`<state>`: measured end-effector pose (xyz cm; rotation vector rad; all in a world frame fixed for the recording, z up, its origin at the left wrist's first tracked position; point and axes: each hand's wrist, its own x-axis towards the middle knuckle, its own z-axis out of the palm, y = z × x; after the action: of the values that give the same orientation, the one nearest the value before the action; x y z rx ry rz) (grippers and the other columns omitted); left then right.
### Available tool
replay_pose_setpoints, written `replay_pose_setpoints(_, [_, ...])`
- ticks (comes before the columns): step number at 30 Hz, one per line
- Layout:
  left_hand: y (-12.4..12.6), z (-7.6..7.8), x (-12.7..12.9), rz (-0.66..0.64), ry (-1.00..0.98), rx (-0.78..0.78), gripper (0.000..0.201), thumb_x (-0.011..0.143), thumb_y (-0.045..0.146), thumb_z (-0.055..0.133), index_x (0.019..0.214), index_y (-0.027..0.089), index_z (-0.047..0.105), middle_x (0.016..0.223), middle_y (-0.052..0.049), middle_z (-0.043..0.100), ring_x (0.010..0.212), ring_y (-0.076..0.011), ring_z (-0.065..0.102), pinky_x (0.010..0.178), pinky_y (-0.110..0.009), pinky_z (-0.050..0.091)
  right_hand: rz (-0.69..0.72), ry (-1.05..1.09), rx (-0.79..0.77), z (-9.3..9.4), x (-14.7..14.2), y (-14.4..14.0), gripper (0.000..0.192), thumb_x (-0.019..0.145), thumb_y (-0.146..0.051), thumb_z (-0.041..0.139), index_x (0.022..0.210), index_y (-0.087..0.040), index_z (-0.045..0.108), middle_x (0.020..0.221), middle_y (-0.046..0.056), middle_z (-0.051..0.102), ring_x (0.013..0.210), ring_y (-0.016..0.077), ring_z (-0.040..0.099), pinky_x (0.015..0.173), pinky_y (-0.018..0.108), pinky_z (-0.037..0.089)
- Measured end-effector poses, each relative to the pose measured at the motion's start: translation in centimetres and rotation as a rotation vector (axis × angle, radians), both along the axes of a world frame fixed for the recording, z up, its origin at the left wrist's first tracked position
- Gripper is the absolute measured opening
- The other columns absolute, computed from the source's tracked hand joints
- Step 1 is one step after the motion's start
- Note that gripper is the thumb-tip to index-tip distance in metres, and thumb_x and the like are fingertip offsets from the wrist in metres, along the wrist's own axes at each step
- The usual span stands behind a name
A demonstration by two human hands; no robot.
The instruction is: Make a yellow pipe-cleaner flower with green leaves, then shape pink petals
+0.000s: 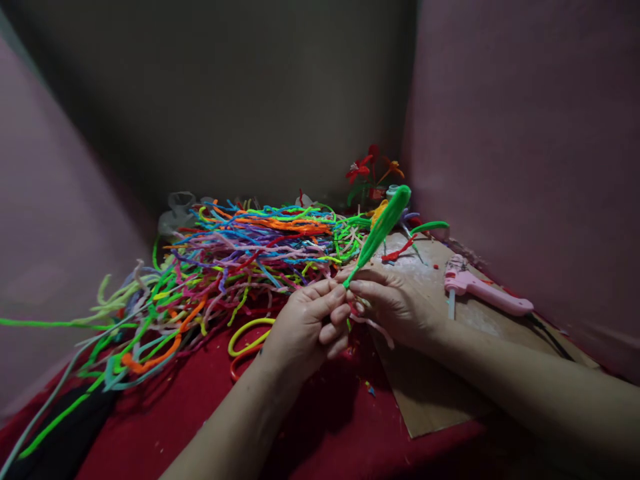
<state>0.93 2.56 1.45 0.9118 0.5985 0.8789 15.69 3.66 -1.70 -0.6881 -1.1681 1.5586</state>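
Observation:
My left hand (307,323) and my right hand (393,303) meet at the middle of the view, fingertips pinched together on the lower end of a bright green pipe-cleaner piece (383,227). The green piece is a thick folded leaf shape that points up and to the right. A pale pink pipe cleaner (375,325) hangs under my right palm. Both hands hover over a red cloth (310,427), just beside a brown cardboard sheet (430,393).
A big heap of many-coloured pipe cleaners (240,257) spreads left and behind the hands. A pink glue gun (483,290) lies on the cardboard at right. Small pipe-cleaner flowers (370,170) stand in the far corner. Pink walls close in on both sides.

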Motion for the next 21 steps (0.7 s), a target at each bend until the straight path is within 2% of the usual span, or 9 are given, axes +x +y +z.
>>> replay_pose_setpoints(5, [0.3,-0.4,-0.3,-0.132,-0.091,-0.056,0.013,0.086,0.022,0.049,0.079,0.013,0.056,0.051,0.008,0.039,0.031,0.0004,0.014,0.027,-0.011,0.027,0.052,0.155,-0.125,1.0,-0.5,-0.3,0.018,0.067,-0.025,0.072,0.083,-0.018,0.069,0.068,0.0,0.06,0.064,0.0113,0.054,0.061,0.025,0.04])
replay_pose_setpoints(7, [0.3,-0.4,-0.4,-0.167,-0.073,-0.049,0.015,0.086,0.024,0.049,0.078,0.014,0.055,0.051,0.009,0.037,0.032,0.0002,0.013,0.027,-0.011,0.026,0.054,0.212,-0.134,1.1,-0.5,-0.3,0.017,0.062,-0.022,0.075,0.077,-0.017,0.069,0.068,0.0,0.061,0.064,0.011,0.055,0.063,0.025,0.042])
replay_pose_setpoints(9, [0.2,-0.3,-0.3,-0.139,0.018,0.006,0.016,0.086,0.027,0.049,0.077,0.015,0.055,0.051,0.009,0.037,0.032,-0.0004,0.014,0.028,-0.013,0.025,0.05,0.222,-0.144,1.0,-0.5,-0.3,0.015,0.062,-0.021,0.076,0.075,-0.017,0.069,0.066,-0.001,0.06,0.059,0.009,0.052,0.062,0.025,0.042])
replay_pose_setpoints(10, [0.1,-0.2,-0.2,-0.092,0.109,0.066,0.018,0.086,0.029,0.048,0.076,0.015,0.054,0.051,0.008,0.038,0.031,-0.001,0.018,0.029,-0.014,0.025,0.044,0.214,-0.149,0.9,-0.4,-0.3,0.015,0.063,-0.021,0.075,0.075,-0.017,0.069,0.065,-0.002,0.059,0.056,0.0077,0.05,0.06,0.025,0.041])
replay_pose_setpoints(12, [-0.2,-0.2,0.0,0.087,0.379,0.281,0.021,0.085,0.03,0.049,0.071,0.016,0.052,0.052,0.006,0.042,0.034,-0.0032,0.03,0.034,-0.016,0.028,0.022,0.191,-0.148,0.8,-0.3,-0.3,0.014,0.066,-0.022,0.073,0.078,-0.018,0.069,0.061,-0.003,0.056,0.051,0.0062,0.045,0.056,0.024,0.04])
replay_pose_setpoints(15, [-0.5,-0.9,0.3,0.401,0.789,0.787,0.016,0.084,0.027,0.051,0.072,0.016,0.055,0.061,0.001,0.053,0.052,-0.009,0.049,0.051,-0.021,0.038,-0.024,0.174,-0.125,0.7,-0.3,-0.3,0.011,0.068,-0.023,0.072,0.077,-0.019,0.067,0.058,-0.004,0.053,0.049,0.0063,0.042,0.052,0.023,0.038])
replay_pose_setpoints(17, [-0.6,-1.4,0.4,0.495,0.91,1.044,0.01,0.084,0.023,0.05,0.083,0.016,0.058,0.072,-0.002,0.059,0.064,-0.0123,0.055,0.062,-0.024,0.04,-0.043,0.164,-0.121,0.7,-0.3,-0.3,0.01,0.068,-0.024,0.073,0.074,-0.019,0.066,0.057,-0.005,0.051,0.049,0.0065,0.041,0.051,0.023,0.037])
replay_pose_setpoints(19, [-0.7,-1.7,0.4,0.507,0.946,1.124,0.012,0.086,0.021,0.047,0.089,0.017,0.058,0.076,-0.003,0.061,0.068,-0.0131,0.056,0.065,-0.024,0.039,-0.05,0.15,-0.113,0.7,-0.4,-0.3,0.01,0.068,-0.025,0.072,0.072,-0.019,0.065,0.055,-0.005,0.048,0.048,0.0063,0.039,0.051,0.023,0.037])
replay_pose_setpoints(21, [-0.8,-1.7,0.4,0.513,0.95,1.087,0.013,0.086,0.021,0.046,0.085,0.019,0.058,0.071,-0.001,0.059,0.062,-0.012,0.053,0.061,-0.022,0.037,-0.057,0.132,-0.106,0.5,-0.4,-0.3,0.01,0.069,-0.026,0.072,0.071,-0.019,0.065,0.056,-0.005,0.047,0.048,0.0061,0.038,0.051,0.023,0.036])
